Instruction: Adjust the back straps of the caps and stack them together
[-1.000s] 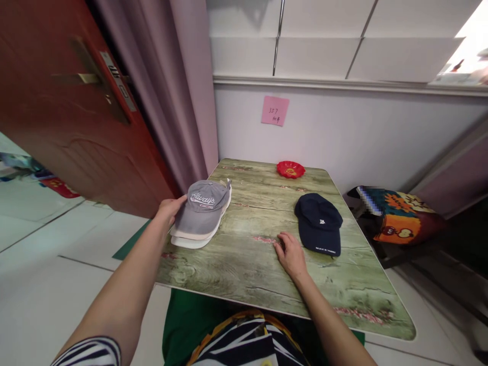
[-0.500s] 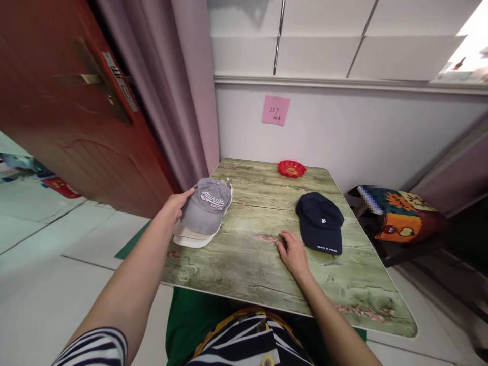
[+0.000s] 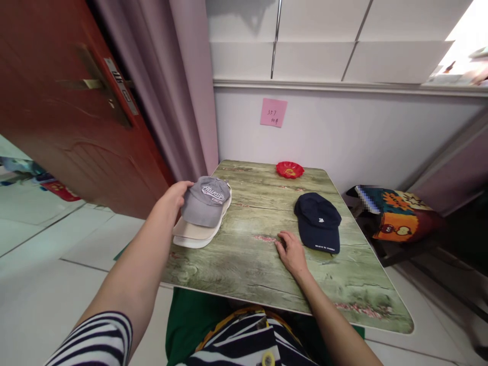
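My left hand point(image 3: 177, 195) is closed on the left side of a grey baseball cap point(image 3: 206, 201) with white script lettering; some of its fingers are hidden behind the crown. Under the grey cap, a beige cap point(image 3: 192, 231) and a white cap point(image 3: 198, 244) are stacked, mostly covered, with their brims showing at the front. On the tabletop rests my right hand point(image 3: 293, 252), empty, fingers loosely spread with the thumb apart. Just right of it lies a navy cap point(image 3: 318, 221) with a small white emblem and brim lettering.
The wood-patterned table point(image 3: 251, 274) stands against a white wall. A red scalloped dish point(image 3: 290, 170) sits at its far edge, below a pink note point(image 3: 273, 112). To the left are a curtain point(image 3: 179, 91) and a brown door point(image 3: 57, 117); a stool with a colourful cover point(image 3: 404, 213) stands right.
The grey cap has shifted slightly up and away with my left hand, baring more of the beige brim. My right hand stays in place on the table. The view has shifted a little.
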The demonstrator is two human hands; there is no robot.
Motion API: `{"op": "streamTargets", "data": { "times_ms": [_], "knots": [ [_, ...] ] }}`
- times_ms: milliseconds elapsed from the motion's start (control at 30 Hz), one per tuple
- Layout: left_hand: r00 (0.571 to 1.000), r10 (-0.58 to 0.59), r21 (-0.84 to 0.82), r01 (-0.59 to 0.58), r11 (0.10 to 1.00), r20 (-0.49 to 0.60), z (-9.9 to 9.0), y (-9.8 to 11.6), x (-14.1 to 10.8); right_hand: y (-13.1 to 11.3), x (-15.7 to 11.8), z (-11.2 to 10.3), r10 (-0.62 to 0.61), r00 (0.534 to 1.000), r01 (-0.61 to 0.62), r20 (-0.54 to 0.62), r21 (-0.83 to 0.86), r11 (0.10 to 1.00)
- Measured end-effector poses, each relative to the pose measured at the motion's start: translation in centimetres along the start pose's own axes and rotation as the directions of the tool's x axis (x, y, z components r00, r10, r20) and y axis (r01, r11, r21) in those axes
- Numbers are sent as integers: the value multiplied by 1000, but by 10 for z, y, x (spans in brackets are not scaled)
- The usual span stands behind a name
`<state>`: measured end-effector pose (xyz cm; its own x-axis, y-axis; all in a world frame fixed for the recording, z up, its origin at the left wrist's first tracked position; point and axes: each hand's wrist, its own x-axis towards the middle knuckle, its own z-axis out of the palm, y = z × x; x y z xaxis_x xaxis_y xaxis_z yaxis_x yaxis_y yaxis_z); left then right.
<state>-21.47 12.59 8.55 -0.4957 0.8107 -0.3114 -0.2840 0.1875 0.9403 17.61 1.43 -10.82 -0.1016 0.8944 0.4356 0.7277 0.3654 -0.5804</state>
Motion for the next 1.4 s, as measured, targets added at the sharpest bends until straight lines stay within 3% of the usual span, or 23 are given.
{"op": "streamTargets", "data": {
  "times_ms": [100, 167, 300, 400, 533, 667, 733, 867, 1033, 1100, 1133, 1200, 1267, 1333, 1400],
  "knots": [
    [992, -73, -22, 76, 997, 102, 4, 18, -2, -1, 0, -1, 4, 1000, -4, 1, -7, 1000],
    [984, -56, -108, 74, 991, 167, 9, 26, -3, -1, 0, 0, 4, 1000, -4, 5, -15, 1000],
    [951, 118, -381, -1, 925, 284, 28, 33, -9, -1, 0, 0, 11, 1000, -11, 18, -23, 1000],
    [914, 223, -433, -59, 900, 338, 47, 28, -25, -2, 0, 0, 16, 1000, -16, 19, -19, 1000],
    [865, 363, -464, -177, 868, 347, 70, 1, -59, -3, 1, 0, 17, 1000, -17, 14, -6, 1000],
    [831, 450, -521, -240, 819, 326, 83, -51, -84, -4, 2, 0, 26, 1000, -26, 6, 26, 999],
    [834, 398, -477, -191, 858, 382, 84, -80, -90, -5, 2, -1, 36, 999, -36, 3, 59, 998],
    [891, 207, -491, 20, 871, 403, 81, -119, -97, -8, 4, -10, 68, 997, -64, -19, 168, 984],
    [896, 96, -561, 185, 807, 434, 74, -116, -109, -15, 10, -19, 203, 978, -176, -35, 374, 911],
    [892, 94, -572, 200, 795, 441, 72, -109, -114, -25, 13, -18, 311, 949, -288, 51, 539, 791],
    [893, 92, -571, 199, 797, 440, 72, -105, -117, -33, 15, -18, 361, 921, -367, 148, 637, 678],
    [899, 89, -551, 182, 814, 428, 71, -100, -122, -53, 17, -18, 381, 823, -545, 420, 772, 326],
    [907, 110, -534, 138, 834, 407, 69, -98, -126, -75, 18, -21, 268, 723, -655, 637, 755, -27],
    [920, 153, -538, 71, 840, 361, 68, -99, -130, -95, 18, -27, 222, 730, -597, 646, 762, -251],
    [936, 166, -515, 18, 857, 310, 67, -102, -134, -110, 17, -33, 244, 769, -491, 591, 790, -368]
  ]
}}
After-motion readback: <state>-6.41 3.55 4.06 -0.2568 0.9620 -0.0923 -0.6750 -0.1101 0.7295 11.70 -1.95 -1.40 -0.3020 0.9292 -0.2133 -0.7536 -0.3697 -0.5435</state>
